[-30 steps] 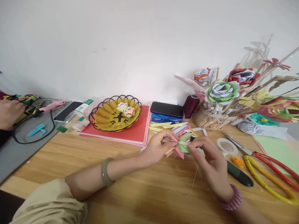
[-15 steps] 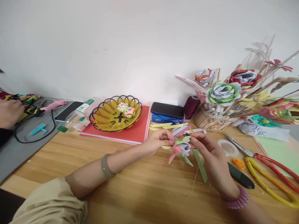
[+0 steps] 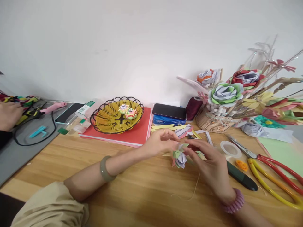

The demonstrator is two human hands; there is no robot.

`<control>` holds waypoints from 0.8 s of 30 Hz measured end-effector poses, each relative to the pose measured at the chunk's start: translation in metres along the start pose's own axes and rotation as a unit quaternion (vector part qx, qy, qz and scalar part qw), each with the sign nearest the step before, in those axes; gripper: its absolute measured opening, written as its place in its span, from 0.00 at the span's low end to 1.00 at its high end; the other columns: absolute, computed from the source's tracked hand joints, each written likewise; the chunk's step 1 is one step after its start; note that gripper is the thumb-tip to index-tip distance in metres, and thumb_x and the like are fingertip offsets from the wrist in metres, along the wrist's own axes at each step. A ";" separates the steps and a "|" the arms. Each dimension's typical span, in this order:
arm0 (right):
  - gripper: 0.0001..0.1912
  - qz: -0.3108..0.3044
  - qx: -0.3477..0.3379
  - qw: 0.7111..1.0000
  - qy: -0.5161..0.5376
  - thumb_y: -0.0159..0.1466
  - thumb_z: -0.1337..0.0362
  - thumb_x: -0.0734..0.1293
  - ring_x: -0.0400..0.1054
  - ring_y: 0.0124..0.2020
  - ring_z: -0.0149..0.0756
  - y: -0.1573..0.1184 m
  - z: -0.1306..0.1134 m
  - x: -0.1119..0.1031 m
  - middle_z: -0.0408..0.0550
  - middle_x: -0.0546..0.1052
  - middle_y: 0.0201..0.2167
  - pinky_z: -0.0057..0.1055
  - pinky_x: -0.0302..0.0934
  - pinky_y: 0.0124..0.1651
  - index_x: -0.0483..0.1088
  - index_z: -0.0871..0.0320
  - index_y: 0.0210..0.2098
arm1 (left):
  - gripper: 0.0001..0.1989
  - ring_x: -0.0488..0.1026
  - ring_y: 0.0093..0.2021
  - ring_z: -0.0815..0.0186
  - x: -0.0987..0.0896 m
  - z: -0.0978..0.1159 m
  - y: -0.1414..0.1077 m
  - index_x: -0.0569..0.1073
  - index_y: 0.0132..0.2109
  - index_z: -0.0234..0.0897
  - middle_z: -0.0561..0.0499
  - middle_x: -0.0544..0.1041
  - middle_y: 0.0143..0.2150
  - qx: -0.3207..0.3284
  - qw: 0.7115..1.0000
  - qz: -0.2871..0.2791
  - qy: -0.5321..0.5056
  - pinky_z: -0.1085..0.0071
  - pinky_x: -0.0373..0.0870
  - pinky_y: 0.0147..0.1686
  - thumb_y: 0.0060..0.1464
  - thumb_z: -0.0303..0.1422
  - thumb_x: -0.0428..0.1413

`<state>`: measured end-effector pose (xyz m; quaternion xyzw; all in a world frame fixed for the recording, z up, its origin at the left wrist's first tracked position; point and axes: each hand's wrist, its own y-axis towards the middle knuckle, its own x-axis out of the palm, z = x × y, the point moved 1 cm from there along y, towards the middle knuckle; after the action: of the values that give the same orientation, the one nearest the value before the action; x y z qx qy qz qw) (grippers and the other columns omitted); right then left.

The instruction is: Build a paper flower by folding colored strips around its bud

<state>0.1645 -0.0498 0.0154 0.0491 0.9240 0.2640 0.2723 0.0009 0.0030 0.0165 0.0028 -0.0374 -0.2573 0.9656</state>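
Pale wall [image 3: 71, 41] behind, wood tabletop [image 3: 111, 208] below, as my remote feed shows them. Left to right, I list: co-worker's hand [image 3: 10, 116], beside the grey mat [image 3: 26, 154]; yellow basket [image 3: 106, 119] with two small paper flowers [image 3: 131, 113], on red sheets [image 3: 143, 132], placed as half a second ago. Left hand [image 3: 161, 143]: thumb and forefinger pinching the upper part of a multicoloured blossom [image 3: 181, 160]. Blossom: over the tabletop, between both hands, now turned, pale petals lower, pink ones mostly hidden. Right hand [image 3: 211, 165]: thumb and forefinger closed on its upper right; the long green strip below has left my view. Red-and-yellow scissors [image 3: 265, 158]: farther right, lying as before.
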 end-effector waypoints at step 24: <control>0.15 0.056 -0.132 0.986 -0.084 0.57 0.73 0.65 0.73 0.37 0.38 -0.011 -0.016 0.000 0.46 0.78 0.37 0.37 0.69 0.42 0.72 0.52 0.42 | 0.08 0.73 0.44 0.64 0.019 0.004 -0.023 0.77 0.36 0.40 0.50 0.79 0.38 0.163 0.963 0.116 0.177 0.67 0.68 0.49 0.46 0.27 0.58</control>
<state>0.1567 -0.0663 0.0216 0.0864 0.8504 0.3938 0.3379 0.0052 -0.0266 0.0211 0.2018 0.0930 -0.1291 0.9664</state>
